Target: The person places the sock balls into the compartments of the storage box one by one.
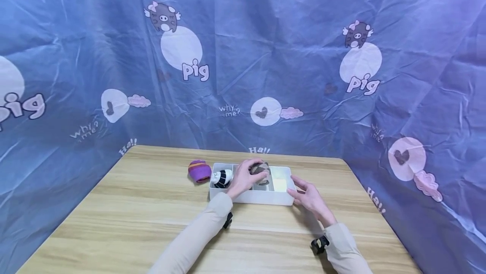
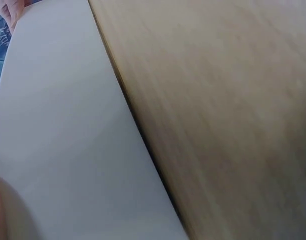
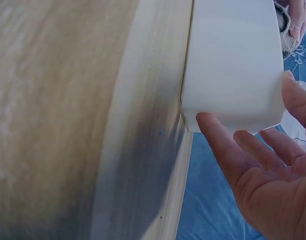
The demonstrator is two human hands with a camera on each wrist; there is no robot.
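Observation:
My left hand (image 1: 244, 178) grips a rolled brown-and-beige checked sock (image 1: 260, 167) over a middle compartment of a white divided box (image 1: 262, 198). Whether the sock touches the compartment floor cannot be told. A black-and-white rolled sock (image 1: 221, 178) lies in the box's left compartment. The part of the box under my left hand is hidden. At the right end, my right hand (image 1: 310, 197) touches the box with fairly straight fingers; the right wrist view shows its fingertips (image 3: 205, 119) against the box wall (image 3: 235, 65). Only the white wall (image 2: 68, 120) and tabletop fill the left wrist view.
A purple rolled sock with orange stripes (image 1: 199, 172) lies on the wooden table (image 1: 133, 206), just left of the box. A pale yellowish patch (image 1: 280, 184) shows in the right compartment. Behind the table hangs a blue printed curtain (image 1: 243, 55).

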